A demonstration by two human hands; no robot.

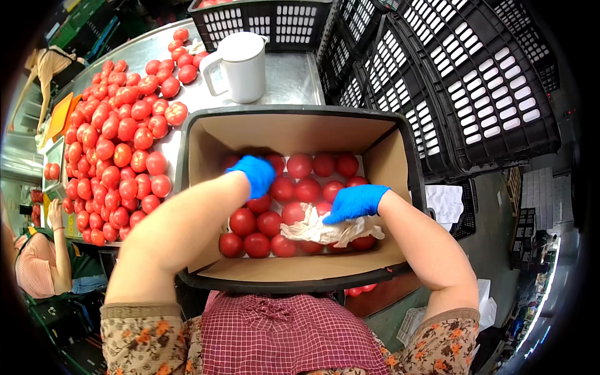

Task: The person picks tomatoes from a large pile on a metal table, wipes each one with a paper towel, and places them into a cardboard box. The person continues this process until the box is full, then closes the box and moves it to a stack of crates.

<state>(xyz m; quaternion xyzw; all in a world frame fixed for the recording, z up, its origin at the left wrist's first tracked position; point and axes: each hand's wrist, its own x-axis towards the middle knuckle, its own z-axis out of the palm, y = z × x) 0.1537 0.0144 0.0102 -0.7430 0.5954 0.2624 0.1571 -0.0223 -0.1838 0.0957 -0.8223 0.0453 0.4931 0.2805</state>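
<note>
Before me stands a black plastic crate (295, 111) lined with brown cardboard (290, 133). Red tomatoes (257, 245) lie in rows on its bottom. My left hand (255, 175), in a blue glove, is down inside the crate over the tomatoes at its back left. Its fingers are blurred and turned away, so whether it holds a tomato cannot be told. My right hand (358, 201), also blue-gloved, grips a crumpled off-white cloth (307, 228). The cloth is spread over tomatoes at the front right and partly hides them.
Left of the crate, a large heap of tomatoes (112, 150) covers the metal table (290, 77). A white lidded pitcher (243, 70) stands behind the crate. Black crates (440, 79) are stacked at the right. Two people (42, 262) are at the far left.
</note>
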